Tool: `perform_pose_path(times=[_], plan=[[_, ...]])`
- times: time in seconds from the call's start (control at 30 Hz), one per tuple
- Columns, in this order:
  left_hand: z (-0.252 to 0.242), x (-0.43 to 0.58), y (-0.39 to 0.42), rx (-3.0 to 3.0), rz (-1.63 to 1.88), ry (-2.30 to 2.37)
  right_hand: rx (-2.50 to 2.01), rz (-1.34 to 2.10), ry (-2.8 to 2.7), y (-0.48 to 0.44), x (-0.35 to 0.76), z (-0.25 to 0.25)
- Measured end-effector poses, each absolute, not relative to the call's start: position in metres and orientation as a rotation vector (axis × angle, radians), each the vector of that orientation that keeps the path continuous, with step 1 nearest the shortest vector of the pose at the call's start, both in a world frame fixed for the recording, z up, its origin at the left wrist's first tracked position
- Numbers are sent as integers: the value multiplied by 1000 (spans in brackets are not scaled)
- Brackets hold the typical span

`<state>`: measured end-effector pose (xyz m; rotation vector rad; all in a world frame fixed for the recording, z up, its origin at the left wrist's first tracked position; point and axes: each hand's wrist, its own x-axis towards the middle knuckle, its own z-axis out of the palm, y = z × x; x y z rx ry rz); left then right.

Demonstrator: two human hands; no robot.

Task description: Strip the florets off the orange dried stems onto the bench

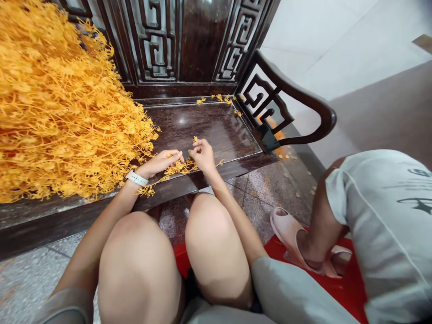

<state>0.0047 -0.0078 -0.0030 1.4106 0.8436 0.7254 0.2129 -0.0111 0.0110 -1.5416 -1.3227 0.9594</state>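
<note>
A large heap of dried orange-yellow flower sprigs (57, 108) fills the left of the dark polished wooden bench seat (209, 126). My left hand (160, 163), with a white strap watch (137, 178) on its wrist, rests over a loose orange sprig (178, 168). That sprig trails off the seat's front edge. My right hand (203, 155) is beside it, fingers pinched together close to a tiny orange floret (195, 140). Whether they hold anything is hidden.
Loose florets (218, 98) lie along the seat's back edge. A carved fretwork backrest (165, 40) and armrest (286, 99) bound the bench. My knees (212, 243) sit just below it. At right, a person in a grey shirt (388, 225) bends over a red mat (351, 279) and pink slipper (290, 238).
</note>
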Motion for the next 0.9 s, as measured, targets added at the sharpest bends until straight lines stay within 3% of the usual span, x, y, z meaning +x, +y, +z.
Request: perform_pose_path(times=[0.17,0.5,0.7,0.9], plan=[[-2,3,-10,1485,740,845,-1791,525,-1474,8,220,-14],[-4,3,-7,1455,905,955,-1720,558,-1524,-13,222,-13],[-6,5,-8,1420,984,1000,-1237,964,-1782,-26,215,10],[0,6,-9,1241,1104,900,-1170,1208,-1864,-34,209,16]])
